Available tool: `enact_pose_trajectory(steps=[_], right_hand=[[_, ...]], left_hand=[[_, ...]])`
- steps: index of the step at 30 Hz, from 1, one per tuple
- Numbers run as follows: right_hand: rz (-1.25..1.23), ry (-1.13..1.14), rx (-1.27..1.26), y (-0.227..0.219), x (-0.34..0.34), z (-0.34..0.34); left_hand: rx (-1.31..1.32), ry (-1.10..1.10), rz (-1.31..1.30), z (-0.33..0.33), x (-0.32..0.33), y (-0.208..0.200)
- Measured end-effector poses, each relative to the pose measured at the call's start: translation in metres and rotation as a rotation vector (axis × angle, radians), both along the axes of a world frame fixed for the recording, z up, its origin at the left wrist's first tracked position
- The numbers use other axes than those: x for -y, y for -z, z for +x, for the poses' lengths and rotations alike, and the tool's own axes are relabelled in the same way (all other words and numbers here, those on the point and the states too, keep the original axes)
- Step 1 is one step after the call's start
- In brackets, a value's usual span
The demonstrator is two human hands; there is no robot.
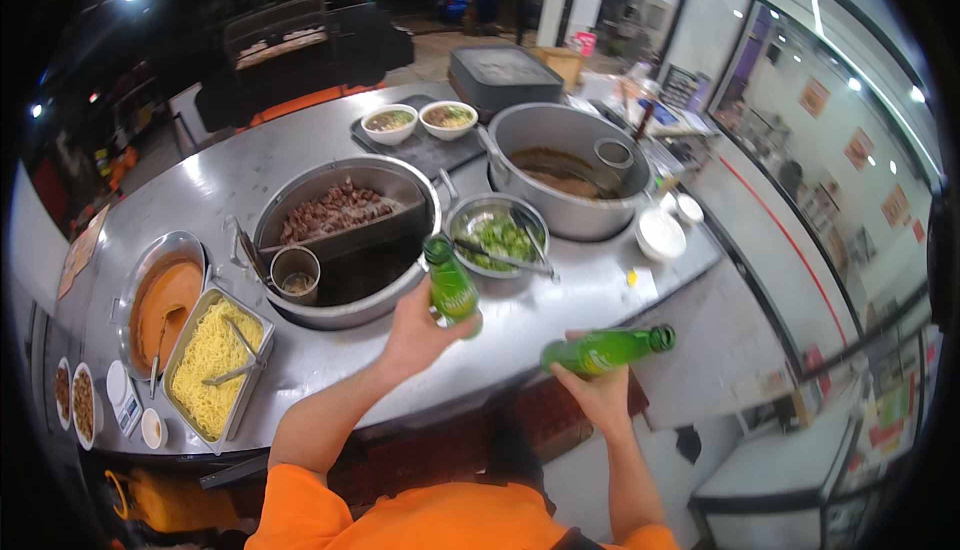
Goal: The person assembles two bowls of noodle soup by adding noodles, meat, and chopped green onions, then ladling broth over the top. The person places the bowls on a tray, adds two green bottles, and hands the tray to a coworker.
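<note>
My left hand [424, 330] is wrapped round a green glass bottle [455, 295], held nearly upright with its neck towards the pots. To the right, my right hand [598, 390] grips a second green glass bottle [608, 350], which lies almost level, its neck pointing right. Both bottles are in the air over the counter's near edge. Just beyond the left bottle stands a steel bowl of chopped greens [497, 240] with tongs [510, 258] across it. Left of that is a large round pot [268, 212] with a divider, meat pieces on one side and dark broth on the other.
A deep pot of brown broth [560, 130] stands at the back right. Two filled white bowls [448, 120] sit on a dark tray [425, 155]. At left are a tray of yellow noodles [215, 360] and a pan of orange sauce [165, 300]. Stacked white bowls [660, 235] stand near the right edge.
</note>
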State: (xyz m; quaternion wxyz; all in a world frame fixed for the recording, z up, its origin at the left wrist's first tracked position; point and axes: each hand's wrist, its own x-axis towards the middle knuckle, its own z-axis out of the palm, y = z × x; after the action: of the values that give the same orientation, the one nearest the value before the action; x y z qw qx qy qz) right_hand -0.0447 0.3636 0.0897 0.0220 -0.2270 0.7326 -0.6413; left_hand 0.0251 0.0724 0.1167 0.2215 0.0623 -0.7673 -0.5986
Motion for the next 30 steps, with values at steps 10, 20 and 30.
enact_pose_trajectory(steps=[10, 20, 30], right_hand=[[-0.032, -0.249, -0.227, -0.091, 0.291, -0.309], [0.103, -0.025, -0.187, 0.032, 0.495, -0.431], [0.302, 0.122, -0.215, 0.103, 0.56, -0.474]], left_hand=[[0.004, -0.546, -0.347, -0.229, 0.185, -0.064], [0.174, -0.556, -0.182, -0.402, 0.346, 0.043], [0.161, -0.518, -0.246, -0.472, 0.391, 0.134]])
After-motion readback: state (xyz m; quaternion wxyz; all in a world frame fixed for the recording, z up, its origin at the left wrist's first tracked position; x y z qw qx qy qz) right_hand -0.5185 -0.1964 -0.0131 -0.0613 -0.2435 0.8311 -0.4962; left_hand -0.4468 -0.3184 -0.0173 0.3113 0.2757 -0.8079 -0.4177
